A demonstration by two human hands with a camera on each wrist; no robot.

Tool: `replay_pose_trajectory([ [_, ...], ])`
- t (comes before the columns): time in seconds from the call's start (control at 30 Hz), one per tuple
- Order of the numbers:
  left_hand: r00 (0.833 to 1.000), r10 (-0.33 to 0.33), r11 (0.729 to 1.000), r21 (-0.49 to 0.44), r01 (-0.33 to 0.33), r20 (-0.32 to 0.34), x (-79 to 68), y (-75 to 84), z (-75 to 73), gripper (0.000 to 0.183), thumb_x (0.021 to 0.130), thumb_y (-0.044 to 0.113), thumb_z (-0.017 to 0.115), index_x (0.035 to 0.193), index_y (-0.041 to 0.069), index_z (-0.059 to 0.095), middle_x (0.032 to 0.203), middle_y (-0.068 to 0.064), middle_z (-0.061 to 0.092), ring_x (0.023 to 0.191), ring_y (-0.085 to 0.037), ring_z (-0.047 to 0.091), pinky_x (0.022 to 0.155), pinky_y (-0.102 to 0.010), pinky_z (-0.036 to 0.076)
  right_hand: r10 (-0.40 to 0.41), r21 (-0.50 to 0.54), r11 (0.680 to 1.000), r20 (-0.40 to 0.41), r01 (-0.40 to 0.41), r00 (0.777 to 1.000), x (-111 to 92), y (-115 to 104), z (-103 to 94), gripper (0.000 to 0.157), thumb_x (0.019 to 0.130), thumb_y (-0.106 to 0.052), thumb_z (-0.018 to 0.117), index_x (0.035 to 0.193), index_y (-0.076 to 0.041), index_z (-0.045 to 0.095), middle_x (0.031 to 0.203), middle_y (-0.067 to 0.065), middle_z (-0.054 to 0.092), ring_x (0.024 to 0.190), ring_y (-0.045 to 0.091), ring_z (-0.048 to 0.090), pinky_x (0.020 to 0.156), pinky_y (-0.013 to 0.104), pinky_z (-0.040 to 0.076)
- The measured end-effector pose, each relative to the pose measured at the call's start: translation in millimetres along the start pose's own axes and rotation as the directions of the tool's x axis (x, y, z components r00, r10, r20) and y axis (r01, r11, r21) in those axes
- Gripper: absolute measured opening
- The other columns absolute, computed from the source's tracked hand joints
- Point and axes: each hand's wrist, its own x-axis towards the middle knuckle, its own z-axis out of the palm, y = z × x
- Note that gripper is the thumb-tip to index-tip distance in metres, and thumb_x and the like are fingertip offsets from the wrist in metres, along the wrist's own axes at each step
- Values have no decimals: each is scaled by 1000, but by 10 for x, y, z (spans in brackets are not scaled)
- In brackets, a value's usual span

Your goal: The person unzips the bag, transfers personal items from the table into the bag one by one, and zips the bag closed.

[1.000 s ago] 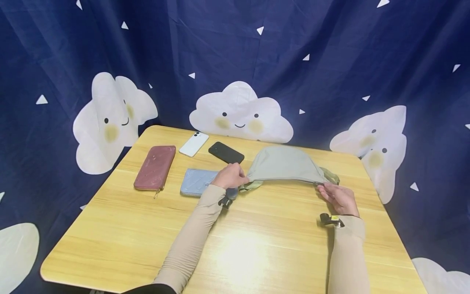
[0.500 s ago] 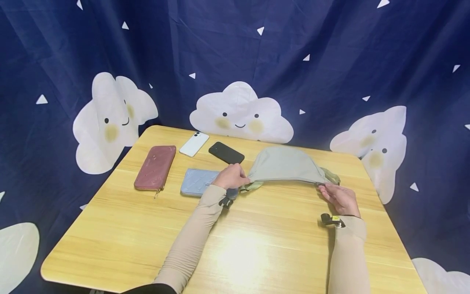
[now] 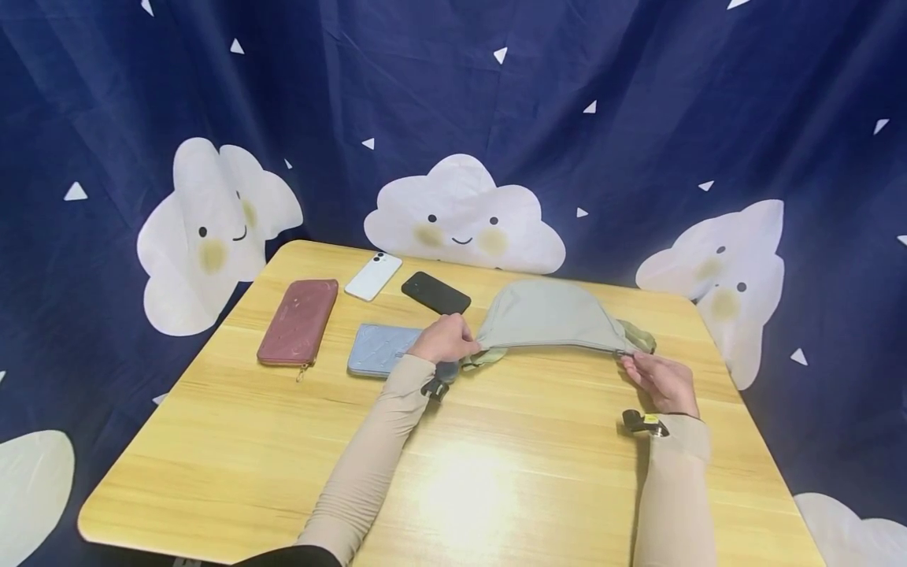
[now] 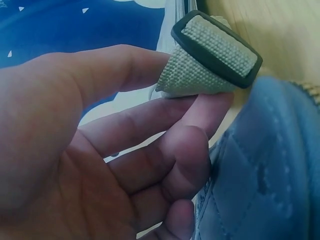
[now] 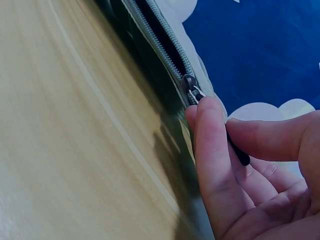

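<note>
A pale grey-green waist bag (image 3: 549, 315) lies at the back right of the table. My left hand (image 3: 445, 340) pinches its left end where the strap (image 4: 197, 75) begins; a dark strap slider (image 4: 217, 49) sits just above the fingers in the left wrist view. At the bag's right end, my right hand (image 3: 660, 381) pinches the black zipper pull (image 5: 239, 150) between thumb and forefinger. In the right wrist view the zipper (image 5: 162, 42) stands parted behind its slider (image 5: 189, 84). A blue wallet (image 3: 383, 350) lies partly beneath my left hand and wrist.
A dark red wallet (image 3: 299, 323) lies at the left of the wooden table (image 3: 283, 457). Towards the back edge are a white phone (image 3: 373, 276) and a black phone (image 3: 435, 293). A dark blue curtain (image 3: 425, 87) with clouds hangs behind.
My right hand has drawn the zipper pull a little to the right along the bag's front edge. The left hand keeps its hold on the left end.
</note>
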Motion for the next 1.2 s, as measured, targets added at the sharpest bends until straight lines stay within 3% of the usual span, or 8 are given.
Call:
replay_pose_trajectory([
  [0.53, 1000, -2, 1000, -4, 2, 8, -18, 19, -13, 55, 96, 26, 71, 47, 20, 45, 45, 10, 31, 44, -8, 27, 46, -23, 26, -11, -31, 999, -55, 10, 998, -39, 10, -99, 32, 102, 4, 57, 84, -11, 79, 82, 5, 80, 79, 11, 78, 78, 22, 64],
  [0.7, 1000, -9, 1000, -9, 9, 7, -15, 37, -3, 52, 96, 26, 71, 50, 16, 51, 45, 9, 31, 44, -8, 28, 46, -23, 26, 4, -104, 994, -92, -13, 996, -67, -13, -87, 27, 101, 0, 60, 85, -13, 76, 82, 2, 80, 76, 10, 77, 77, 23, 64],
  [0.83, 1000, -13, 1000, -13, 13, 5, -17, 52, 12, 43, 98, 27, 71, 60, 6, 67, 46, 9, 33, 44, -8, 30, 47, -24, 29, -4, -250, 968, -93, -20, 996, -95, -31, -106, 18, 102, -3, 60, 92, -10, 73, 80, -2, 79, 74, 7, 75, 75, 22, 64],
  [0.93, 1000, -6, 1000, -18, 6, 1, -13, 54, 24, 41, 99, 26, 70, 66, 2, 72, 46, 9, 32, 45, -8, 29, 47, -24, 28, -70, -491, 871, -73, 25, 995, -130, -60, -114, 18, 104, -8, 58, 108, 5, 70, 77, -9, 77, 71, 3, 72, 71, 21, 63],
  [1.0, 1000, -8, 1000, -22, 7, -11, -6, 49, 30, 42, 99, 26, 70, 65, 2, 71, 46, 9, 31, 44, -8, 27, 47, -24, 27, -113, -637, 769, -63, 47, 992, -161, -94, -100, 32, 104, -12, 58, 119, 15, 64, 80, -9, 76, 71, 4, 71, 70, 22, 62],
  [1.03, 1000, -11, 1000, -24, 11, -16, -2, 44, 32, 43, 99, 26, 70, 63, 3, 69, 46, 9, 30, 44, -8, 26, 46, -24, 25, -136, -714, 698, -56, 55, 989, -176, -116, -90, 38, 104, -15, 58, 123, 18, 61, 83, -7, 76, 71, 5, 69, 69, 22, 61],
  [1.07, 1000, -14, 1000, -25, 14, -24, 3, 38, 31, 44, 99, 26, 70, 61, 5, 67, 46, 8, 29, 43, -8, 25, 46, -24, 24, -149, -770, 635, -49, 58, 988, -192, -139, -77, 43, 104, -18, 58, 125, 19, 60, 87, -3, 76, 72, 7, 69, 68, 22, 60],
  [1.2, 998, -22, 1000, -10, 22, -51, 26, 20, 18, 53, 100, 27, 69, 51, 14, 52, 47, 7, 25, 43, -9, 22, 46, -25, 21, -164, -879, 471, -9, 70, 986, -257, -235, -12, 43, 102, -20, 59, 122, 18, 63, 103, 24, 74, 78, 16, 67, 69, 27, 56],
])
